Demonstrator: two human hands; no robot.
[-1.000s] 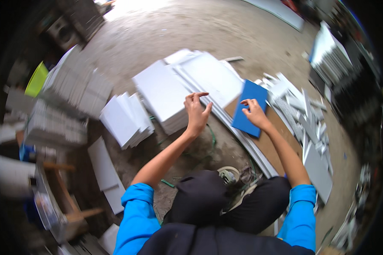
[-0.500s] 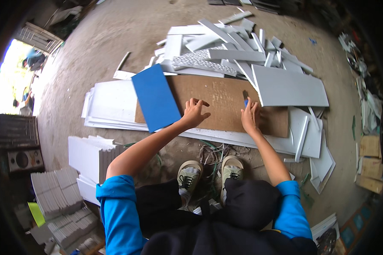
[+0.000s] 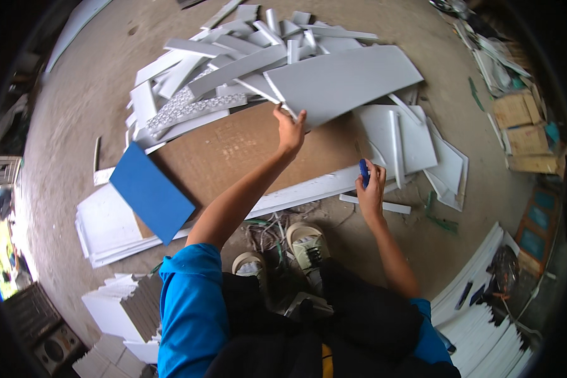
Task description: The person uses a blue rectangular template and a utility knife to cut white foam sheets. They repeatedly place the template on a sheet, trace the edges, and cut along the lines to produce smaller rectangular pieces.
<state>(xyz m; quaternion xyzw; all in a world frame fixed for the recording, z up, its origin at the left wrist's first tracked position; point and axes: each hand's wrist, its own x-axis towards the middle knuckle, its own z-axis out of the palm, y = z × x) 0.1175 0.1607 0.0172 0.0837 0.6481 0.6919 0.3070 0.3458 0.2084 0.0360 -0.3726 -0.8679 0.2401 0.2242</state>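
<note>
My left hand grips the near left corner of a large light-grey board, thumb and fingers spanning its edge. In my right hand is a blue-handled knife; its thin blade points away from me and is hard to make out. Under both hands lies a brown board, on top of a stack of white boards. A blue rectangular panel rests across the brown board's left end.
Beyond the boards spreads a heap of white and grey offcut strips. Stacked white boards stand at lower left, with more white panels at lower right. Cardboard boxes sit at far right. Tangled straps lie by my shoes.
My view has turned to the right. My left hand has gone from hovering over the brown board to the grey board's corner. My right hand still holds the knife, now near the brown board's right end.
</note>
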